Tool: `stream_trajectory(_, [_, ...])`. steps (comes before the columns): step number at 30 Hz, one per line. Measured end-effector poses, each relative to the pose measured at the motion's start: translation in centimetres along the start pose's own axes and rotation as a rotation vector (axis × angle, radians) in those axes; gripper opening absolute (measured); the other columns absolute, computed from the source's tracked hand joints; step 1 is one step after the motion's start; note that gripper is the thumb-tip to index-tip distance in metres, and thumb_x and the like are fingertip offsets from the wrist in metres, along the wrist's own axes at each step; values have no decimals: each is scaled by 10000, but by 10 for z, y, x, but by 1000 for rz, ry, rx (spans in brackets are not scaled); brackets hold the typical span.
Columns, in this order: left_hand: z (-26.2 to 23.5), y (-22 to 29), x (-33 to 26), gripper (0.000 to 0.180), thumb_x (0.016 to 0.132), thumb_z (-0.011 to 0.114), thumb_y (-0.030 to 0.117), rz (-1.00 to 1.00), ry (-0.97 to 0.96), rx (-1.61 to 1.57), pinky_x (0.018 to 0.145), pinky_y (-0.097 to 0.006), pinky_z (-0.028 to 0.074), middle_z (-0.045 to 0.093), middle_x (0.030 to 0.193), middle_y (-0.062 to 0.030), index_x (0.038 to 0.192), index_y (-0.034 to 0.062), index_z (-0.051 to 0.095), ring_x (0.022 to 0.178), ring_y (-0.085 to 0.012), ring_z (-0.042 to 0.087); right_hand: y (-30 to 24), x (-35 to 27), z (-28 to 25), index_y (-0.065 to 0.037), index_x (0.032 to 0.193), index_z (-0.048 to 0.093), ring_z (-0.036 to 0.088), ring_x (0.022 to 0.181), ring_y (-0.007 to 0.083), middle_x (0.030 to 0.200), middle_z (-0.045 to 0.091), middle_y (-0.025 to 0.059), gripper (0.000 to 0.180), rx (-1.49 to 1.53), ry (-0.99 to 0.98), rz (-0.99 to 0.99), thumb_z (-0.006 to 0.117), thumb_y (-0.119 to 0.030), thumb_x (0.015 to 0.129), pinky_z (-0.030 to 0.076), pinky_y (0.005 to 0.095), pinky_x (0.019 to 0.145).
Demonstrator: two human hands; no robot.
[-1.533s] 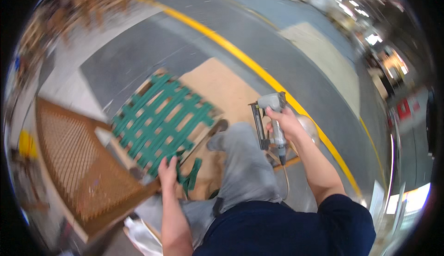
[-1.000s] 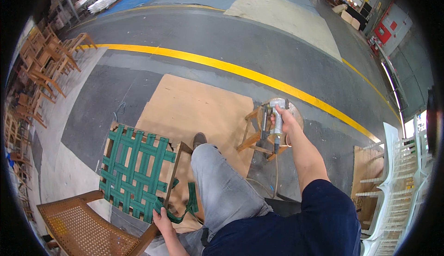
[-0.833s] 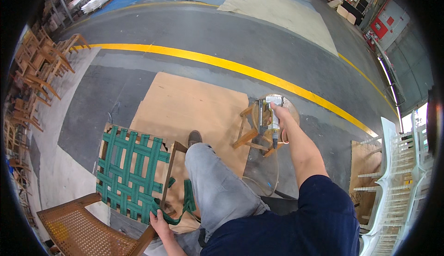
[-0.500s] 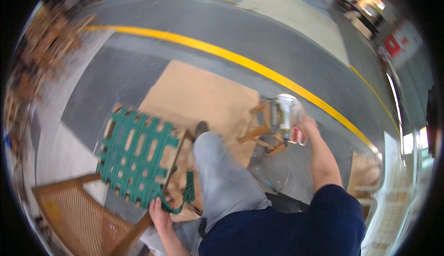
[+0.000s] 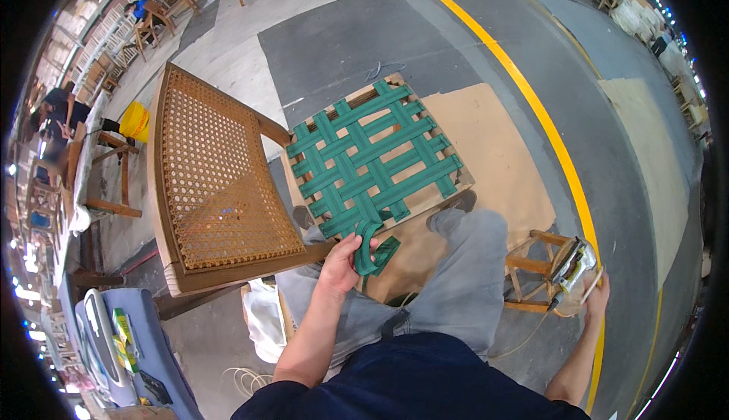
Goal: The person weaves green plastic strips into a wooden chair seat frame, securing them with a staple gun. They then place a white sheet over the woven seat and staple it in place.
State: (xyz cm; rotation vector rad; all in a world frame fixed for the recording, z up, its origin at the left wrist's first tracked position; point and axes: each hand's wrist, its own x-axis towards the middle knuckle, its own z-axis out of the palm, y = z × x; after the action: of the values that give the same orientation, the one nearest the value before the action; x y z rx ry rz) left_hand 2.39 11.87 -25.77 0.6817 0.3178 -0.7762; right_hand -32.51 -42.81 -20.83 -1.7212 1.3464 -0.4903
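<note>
A wooden chair with a woven cane back [image 5: 228, 169] stands in front of me, its seat frame crossed by green webbing [image 5: 372, 154] in an over-and-under weave. My left hand [image 5: 342, 264] is closed on the loose, looped end of a green webbing strap [image 5: 367, 249] at the seat's near edge. Far to the right, my right hand [image 5: 598, 300] is at the edge of a small wooden stool [image 5: 529, 266]. Its fingers curl by a slim pale piece that I cannot identify. Beside it on the stool lies a silver and black staple gun [image 5: 575, 266] with a thin hose.
Brown cardboard [image 5: 493, 146] lies under the chair. A yellow floor line [image 5: 531, 93] runs past on the right. To the left are a blue padded surface [image 5: 144, 329] with tools, a yellow bucket [image 5: 135, 121] and other people at work. White cloth [image 5: 263, 317] lies near my left leg.
My view has swung left, so the whole chair now shows. My left hand has lifted the strap end from the seat's edge. My right hand remains at the stool.
</note>
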Motion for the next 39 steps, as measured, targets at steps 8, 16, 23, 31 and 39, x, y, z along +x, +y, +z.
stream_trajectory(8, [13, 14, 5, 279, 1016, 580, 153, 77, 133, 78, 735, -338, 610, 733, 1035, -112, 1268, 35, 587, 796, -205, 700, -195, -71, 248, -140, 1289, 630, 611, 1168, 348, 1171, 677, 148, 587, -511, -793, -1161, 809, -409, 799, 461, 480, 1005])
stream_trajectory(16, [18, 10, -5, 304, 1015, 573, 148, 54, 130, 87, 788, -363, 598, 718, 1112, -119, 1293, 24, 570, 852, -234, 684, -192, -87, 396, -211, 1197, 653, 624, 1062, 279, 1063, 639, 92, 433, -815, -1037, -1650, 746, -419, 830, 408, 469, 905])
stream_trajectory(23, [14, 12, -12, 370, 1042, 530, 137, 78, 144, 95, 785, -356, 610, 710, 1133, -142, 1380, -12, 517, 857, -216, 684, -192, -105, 429, -224, 1190, 658, 640, 1031, 300, 1032, 636, 123, 317, -825, -1131, -1738, 674, -332, 893, 424, 481, 926])
stream_trajectory(31, [38, 23, -18, 335, 1036, 549, 114, 158, 60, 193, 833, -390, 607, 711, 1157, -147, 1359, 24, 548, 968, -235, 701, -184, -96, 386, -166, 1143, 624, 693, 863, 332, 893, 655, 107, 370, -462, -1042, -1383, 749, -384, 872, 525, 479, 791])
stream_trajectory(39, [6, -22, 20, 329, 1002, 601, 58, 89, -14, 942, 1039, -307, 446, 638, 1349, -111, 1309, -62, 607, 1217, -189, 587, -80, -39, 165, -108, 1271, 579, 689, 758, 273, 893, 709, 125, 525, -53, 285, -352, 844, -259, 843, 536, 392, 694])
